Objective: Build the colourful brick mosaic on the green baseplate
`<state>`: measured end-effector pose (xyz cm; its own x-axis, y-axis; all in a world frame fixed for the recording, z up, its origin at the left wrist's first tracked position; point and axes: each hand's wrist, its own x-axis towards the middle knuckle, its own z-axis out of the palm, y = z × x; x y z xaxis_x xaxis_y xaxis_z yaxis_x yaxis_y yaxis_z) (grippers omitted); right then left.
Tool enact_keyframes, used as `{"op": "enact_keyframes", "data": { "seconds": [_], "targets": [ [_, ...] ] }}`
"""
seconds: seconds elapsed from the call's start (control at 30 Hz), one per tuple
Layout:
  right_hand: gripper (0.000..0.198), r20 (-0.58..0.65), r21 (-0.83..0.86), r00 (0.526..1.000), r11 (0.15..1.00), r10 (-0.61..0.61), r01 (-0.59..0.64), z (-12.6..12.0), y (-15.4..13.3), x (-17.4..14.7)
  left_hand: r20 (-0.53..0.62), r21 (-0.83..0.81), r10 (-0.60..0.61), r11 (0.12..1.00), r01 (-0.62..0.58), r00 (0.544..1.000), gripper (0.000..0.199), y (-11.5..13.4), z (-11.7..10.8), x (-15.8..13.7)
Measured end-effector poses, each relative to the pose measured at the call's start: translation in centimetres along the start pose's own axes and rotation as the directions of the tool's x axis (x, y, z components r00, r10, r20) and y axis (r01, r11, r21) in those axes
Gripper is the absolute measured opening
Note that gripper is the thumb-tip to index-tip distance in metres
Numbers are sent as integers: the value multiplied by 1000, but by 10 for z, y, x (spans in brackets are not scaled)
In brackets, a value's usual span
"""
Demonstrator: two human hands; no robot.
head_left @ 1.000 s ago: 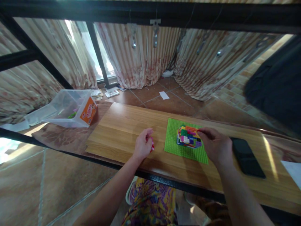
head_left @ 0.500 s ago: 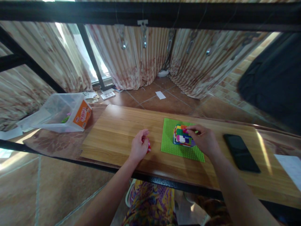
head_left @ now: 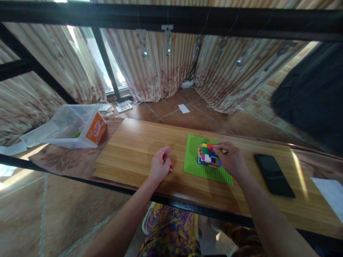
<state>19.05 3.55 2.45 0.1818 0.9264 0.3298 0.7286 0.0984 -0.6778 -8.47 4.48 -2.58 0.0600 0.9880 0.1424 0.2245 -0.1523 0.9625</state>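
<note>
Model (head_left: 207, 155) sits on the green baseplate (head_left: 190, 165), which probably steadies it, on the surface (head_left: 134, 150). Right hand (head_left: 230, 159) pinches a reddish brick (head_left: 210, 148) at the model's top. Left hand (head_left: 160, 167) curls over red pieces (head_left: 170, 168), seemingly keeping them gathered; cannot tell whether it grips them.

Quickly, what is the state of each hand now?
Left hand: curled around small red-and-pink plastic bricks; firm grip cannot be told.
Right hand: closed, pinching a small reddish-pink plastic brick at the top of the multicoloured plastic-brick block.
</note>
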Motion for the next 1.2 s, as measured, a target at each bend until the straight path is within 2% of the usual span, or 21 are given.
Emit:
{"op": "enact_keyframes", "data": {
  "seconds": [0.17, 0.33, 0.4, 0.5, 0.6, 0.73, 0.93, 1.2],
  "targets": [
    [28, 23, -33, 1000, 999, -13, 14, -4, 4, 1, 5, -31, -56, 998, 57, 998, 34, 3, 0, 1],
    [26, -165, 5, 984, 998, -65, 67, -2, -20, -19, -11, -52, -53, 997, 52, 999, 32, 8, -2, 2],
    [23, -182, 32, 978, 994, -99, 107, 9, -37, -34, -19, -58, -55, 997, 54, 998, 32, 7, -2, 2],
    [20, -51, 50, 984, 983, -171, 174, 36, -60, -59, -46, -36, -16, 999, 14, 999, 31, 3, -3, 2],
    [22, 102, 21, 979, 984, -178, 177, 66, -75, -79, -58, 12, 47, 999, -46, 997, 31, 0, -4, 3],
    [27, 247, -31, 955, 984, -165, 178, 91, -83, -81, -48, 23, 69, 997, -68, 996, 32, -1, -5, 2],
    [25, 349, -88, 922, 974, -165, 208, 102, -89, -60, -28, 53, 72, 996, -70, 997, 37, 1, -6, 2],
    [22, 403, -106, 906, 977, -130, 187, 106, -88, -48, 32, 46, 55, 997, -56, 998, 41, 2, -5, 1]
  ]
}}
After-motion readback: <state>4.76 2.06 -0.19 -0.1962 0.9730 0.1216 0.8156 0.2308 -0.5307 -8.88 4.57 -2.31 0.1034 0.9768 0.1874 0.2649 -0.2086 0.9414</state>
